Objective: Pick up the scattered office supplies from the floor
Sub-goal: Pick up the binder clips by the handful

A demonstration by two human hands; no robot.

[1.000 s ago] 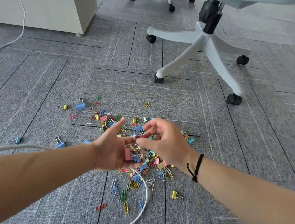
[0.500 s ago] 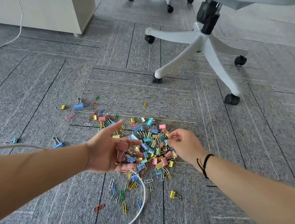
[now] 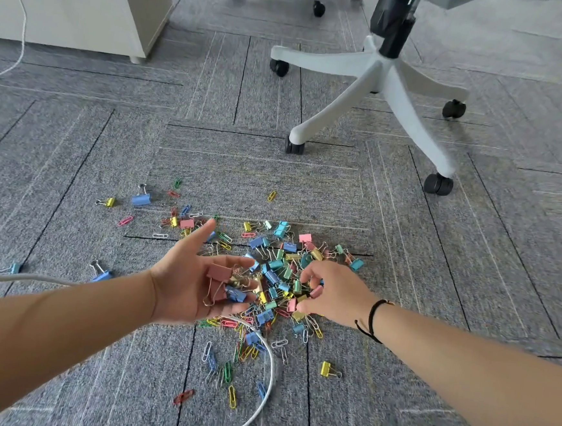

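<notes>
Left hand (image 3: 197, 282) lying palm up above grey carpet tile floor (image 3: 259, 177), fingers relaxed and spread, cradling pink metal binder clip (image 3: 219, 273) plus small blue binder clip (image 3: 235, 294) and few wire clips. Right hand (image 3: 332, 292) reaching down into heap of coloured binder clips and paper clips (image 3: 282, 266), fingertips curling, seemingly pinching small pink clip (image 3: 316, 291); grip partly hidden. White cable (image 3: 263, 393) looping over floor beneath heap. White five-star office chair base (image 3: 376, 96) standing well beyond. Loose yellow binder clip (image 3: 327, 368) lying near right forearm.
</notes>
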